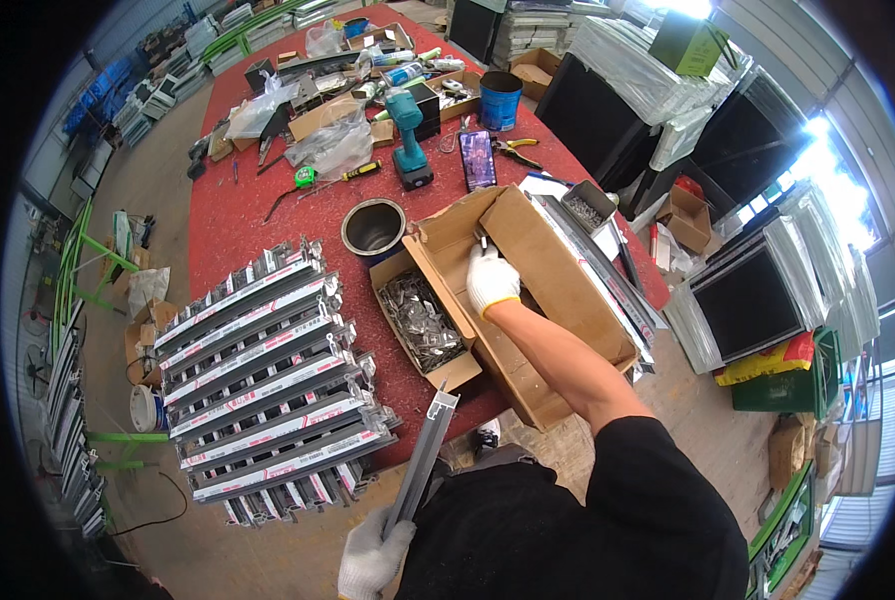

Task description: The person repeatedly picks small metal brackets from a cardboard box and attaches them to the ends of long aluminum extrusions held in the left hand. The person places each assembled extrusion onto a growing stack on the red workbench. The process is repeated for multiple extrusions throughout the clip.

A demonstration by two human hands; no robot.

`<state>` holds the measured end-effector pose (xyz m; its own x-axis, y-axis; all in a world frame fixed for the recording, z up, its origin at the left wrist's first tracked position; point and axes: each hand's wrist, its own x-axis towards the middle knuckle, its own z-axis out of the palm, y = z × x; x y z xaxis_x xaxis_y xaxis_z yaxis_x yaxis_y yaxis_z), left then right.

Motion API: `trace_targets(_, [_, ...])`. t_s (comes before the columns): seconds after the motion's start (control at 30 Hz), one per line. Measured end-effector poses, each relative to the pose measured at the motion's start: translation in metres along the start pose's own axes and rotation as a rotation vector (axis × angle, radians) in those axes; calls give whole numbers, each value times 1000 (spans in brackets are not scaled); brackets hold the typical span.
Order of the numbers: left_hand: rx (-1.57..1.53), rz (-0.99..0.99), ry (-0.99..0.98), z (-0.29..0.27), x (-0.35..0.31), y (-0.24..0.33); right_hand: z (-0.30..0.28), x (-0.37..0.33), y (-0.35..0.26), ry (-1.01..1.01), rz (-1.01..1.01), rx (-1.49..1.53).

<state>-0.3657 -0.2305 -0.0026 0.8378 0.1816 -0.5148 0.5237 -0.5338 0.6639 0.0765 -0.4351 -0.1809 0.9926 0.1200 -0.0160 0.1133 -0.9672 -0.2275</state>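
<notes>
My left hand (376,556), in a white knit glove, is closed around the lower end of a grey metal profile bar (423,455), which slants up and away beside the table's near edge. My right hand (492,280), also gloved, reaches into a long open cardboard box (558,285). Its fingers are pinched together near the box's far end; a small shiny bit shows at their tips, too small to name. Against the box's left side sits a smaller carton of small metal brackets (423,325). Crosswise stacked metal profiles (268,385) lie to the left.
The red table (238,225) also bears an open can (374,228), a teal cordless drill (409,140), a phone (478,160), pliers (516,150), a green tape measure (305,177) and a blue bucket (501,100). Wrapped panels (758,285) stand on the right.
</notes>
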Motion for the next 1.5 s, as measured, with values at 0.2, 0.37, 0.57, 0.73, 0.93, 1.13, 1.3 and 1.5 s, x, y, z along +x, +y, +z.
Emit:
trace_targets(0.2, [-171, -255, -32, -5, 3, 17, -17, -37, 7, -93, -269, -128])
trace_targets(0.37, [-153, -170, -12, -14, 12, 20, -46, -48, 21, -161, -276, -23])
trace_targets(0.57, [-127, -212, 19, -14, 6, 12, -66, -43, 47, -173, -95, 94])
trace_targets(0.73, [-146, -241, -8, -10, 10, 12, -31, -35, 53, 36, -156, 314])
trace_targets(0.93, [-120, -216, 31, -8, 4, 18, -34, -30, 48, -154, -177, 397])
trace_targets(1.13, [-140, -250, 50, -6, 3, 22, -97, -55, 31, -321, 106, 1167])
trace_targets(1.3, [-128, -239, 47, -4, 5, 20, -144, -88, 14, -291, 97, 1233])
trace_targets(1.5, [-101, -149, 66, -4, 7, 23, -171, -140, -20, -288, 79, 1309])
